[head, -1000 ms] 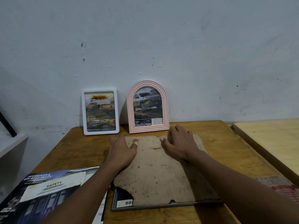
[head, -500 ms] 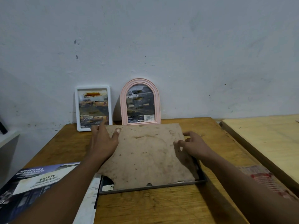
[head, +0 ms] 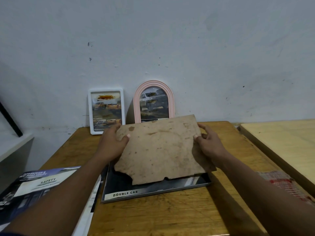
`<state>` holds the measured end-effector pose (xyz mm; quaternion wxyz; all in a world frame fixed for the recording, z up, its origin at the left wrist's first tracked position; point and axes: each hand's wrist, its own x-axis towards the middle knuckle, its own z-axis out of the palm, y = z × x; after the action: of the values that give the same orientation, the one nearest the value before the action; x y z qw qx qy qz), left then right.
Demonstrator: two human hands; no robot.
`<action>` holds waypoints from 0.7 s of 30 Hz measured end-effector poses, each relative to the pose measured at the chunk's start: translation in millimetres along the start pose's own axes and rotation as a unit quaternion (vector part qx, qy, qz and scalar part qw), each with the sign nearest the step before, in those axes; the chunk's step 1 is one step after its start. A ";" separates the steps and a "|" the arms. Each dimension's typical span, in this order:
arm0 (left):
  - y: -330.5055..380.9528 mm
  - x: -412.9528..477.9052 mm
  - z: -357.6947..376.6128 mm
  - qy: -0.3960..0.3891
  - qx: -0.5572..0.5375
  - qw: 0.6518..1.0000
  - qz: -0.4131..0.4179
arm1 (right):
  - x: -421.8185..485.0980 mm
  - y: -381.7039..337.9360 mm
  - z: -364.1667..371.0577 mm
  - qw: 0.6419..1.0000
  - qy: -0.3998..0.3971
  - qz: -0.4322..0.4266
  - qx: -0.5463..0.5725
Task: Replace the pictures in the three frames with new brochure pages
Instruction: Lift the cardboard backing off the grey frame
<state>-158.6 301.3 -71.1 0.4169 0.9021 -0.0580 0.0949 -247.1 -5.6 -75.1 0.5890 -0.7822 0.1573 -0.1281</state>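
Observation:
A grey rectangular frame (head: pixel 170 191) lies flat on the wooden table (head: pixel 153 215), with a dark page reading "DOUBLE CAB" inside it. Above it a worn brown backing board (head: pixel 160 150) is tilted, its far edge raised and its chipped near edge low over the frame. My left hand (head: pixel 112 143) grips the board's left side, thumb on top. My right hand (head: pixel 208 143) grips its right side. A white rectangular frame (head: pixel 91 113) and a pink arched frame (head: pixel 136 99) lean against the wall behind, both showing truck pictures.
An open brochure (head: pixel 39 183) with a "SAFETY" heading lies at the table's front left, partly under my left forearm. A paler wooden table (head: pixel 281 143) stands to the right. A red and white cloth (head: pixel 283 184) sits at the right edge. A white ledge (head: pixel 12 143) is at left.
Both hands moved from pressing on the board's far end to its two sides. The board's far edge has risen off the grey frame, uncovering the "DOUBLE CAB" page.

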 end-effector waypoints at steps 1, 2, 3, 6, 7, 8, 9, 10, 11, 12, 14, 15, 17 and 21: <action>2.1 -3.1 0.3 -0.011 -0.002 1.000 -0.002 | -0.6 -1.9 -4.7 1.000 0.001 -0.002 -0.009; 4.5 -6.4 1.0 -0.019 -0.001 1.000 -0.001 | -1.7 -3.4 -9.4 1.000 -0.002 0.001 -0.018; 6.1 -9.7 2.1 -0.025 -0.001 1.000 0.000 | -4.2 -4.9 -13.9 1.000 -0.008 0.010 -0.027; 14.0 -24.1 2.7 -0.041 0.012 0.999 -0.001 | -17.9 -9.8 -27.2 0.996 -0.040 0.060 -0.044; 15.8 -29.7 1.5 -0.047 0.023 0.999 -0.001 | -24.2 -11.3 -31.3 0.995 -0.048 0.073 -0.052; 17.0 -36.1 0.1 -0.053 0.034 0.998 -0.003 | -31.5 -12.2 -34.6 0.993 -0.053 0.084 -0.065; 17.8 -43.8 -1.3 -0.059 0.045 0.997 -0.005 | -39.4 -11.7 -37.2 0.991 -0.056 0.091 -0.079; 17.8 -51.9 -2.7 -0.065 0.053 0.996 -0.009 | -47.8 -9.9 -38.9 0.990 -0.057 0.094 -0.093; 16.8 -60.6 -3.6 -0.072 0.059 0.996 -0.013 | -55.9 -6.4 -39.8 0.988 -0.056 0.095 -0.105; 15.1 -69.4 -4.1 -0.076 0.064 0.995 -0.018 | -64.7 -2.9 -39.5 0.987 -0.055 0.096 -0.116; 10.0 -89.0 -4.9 -0.081 0.075 0.993 -0.035 | -83.7 4.0 -37.5 0.983 -0.058 0.106 -0.135; 6.3 -98.7 -5.1 -0.080 0.087 0.992 -0.041 | -92.4 8.3 -36.4 0.981 -0.058 0.114 -0.144; -0.7 -116.9 -5.7 -0.076 0.118 0.989 -0.041 | -108.3 16.9 -34.5 0.978 -0.051 0.117 -0.165; -3.6 -141.7 -5.1 -0.077 0.133 0.987 -0.056 | -126.4 27.7 -32.6 0.974 -0.030 0.099 -0.202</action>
<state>-296.8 311.1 -101.6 0.2919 0.9561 -0.0265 0.0091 -378.3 8.8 -94.7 0.4330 -0.8691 0.2390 -0.0112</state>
